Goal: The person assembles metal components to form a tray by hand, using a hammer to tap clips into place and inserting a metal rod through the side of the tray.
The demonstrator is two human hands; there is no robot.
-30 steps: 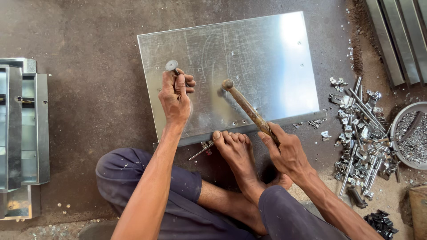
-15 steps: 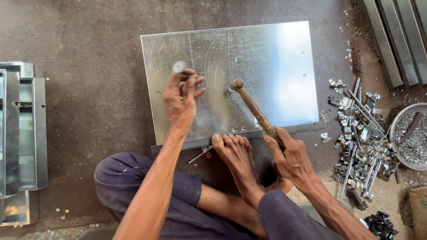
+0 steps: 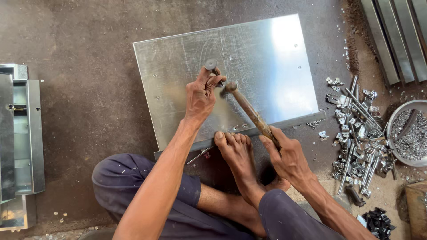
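Since half a second ago the hammer (image 3: 249, 111) has been swung down, so that its head is now seen close against the punch (image 3: 211, 66), where earlier it was held farther right. At far left, steel channel frames (image 3: 20, 138) are laid on the floor, well apart from the work. The punch is pinched upright on the sheet (image 3: 187, 62) by the left hand (image 3: 202, 95), whose grip is closed around its shank just below the struck end; a glancing blow could be landed on those fingers, since they are set right beside the hammer head. The sheet is lain flat on the floor, with a bare foot (image 3: 235, 151) pressed on its near edge; should the foot slip, the sheet could be jolted and the mark missed. The wooden handle is clamped in the right hand (image 3: 289, 160), near its end. To the right, loose metal fittings (image 3: 360, 138) are heaped just beside the sheet, a bowl (image 3: 411, 138) of small parts is set past them, and long sections (image 3: 396, 35) are stacked at top right; none of these is found in the swing's path.
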